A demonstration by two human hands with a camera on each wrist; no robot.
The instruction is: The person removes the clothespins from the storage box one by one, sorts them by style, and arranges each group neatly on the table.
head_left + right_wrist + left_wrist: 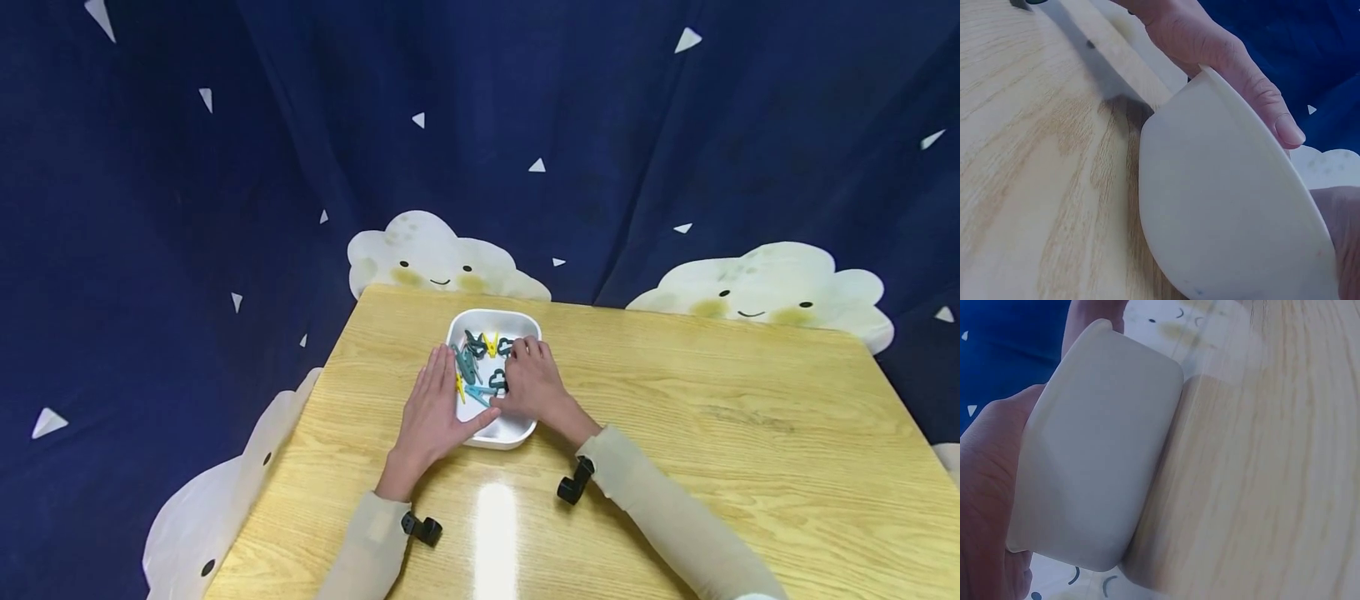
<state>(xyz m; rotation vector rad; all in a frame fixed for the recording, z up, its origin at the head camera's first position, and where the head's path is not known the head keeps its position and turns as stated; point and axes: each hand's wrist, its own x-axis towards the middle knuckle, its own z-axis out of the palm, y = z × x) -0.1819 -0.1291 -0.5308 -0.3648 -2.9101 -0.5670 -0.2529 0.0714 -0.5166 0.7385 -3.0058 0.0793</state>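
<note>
We see a smooth white tray that looks like plastic, its outer wall softly matt. We take the dark teal clip, the yellow clip and the light blue clip for plastic, though they show too small for us to judge their finish. We find the table wood-grained and glossy, mirroring a bright streak. We see folded cloth in the navy curtain and matt fabric in the beige sleeves.

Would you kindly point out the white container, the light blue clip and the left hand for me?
White container [1097, 444]: left wrist view, on its outer side wall.
Light blue clip [473, 389]: head view, on its body.
Left hand [432, 418]: head view, on its back.
</note>
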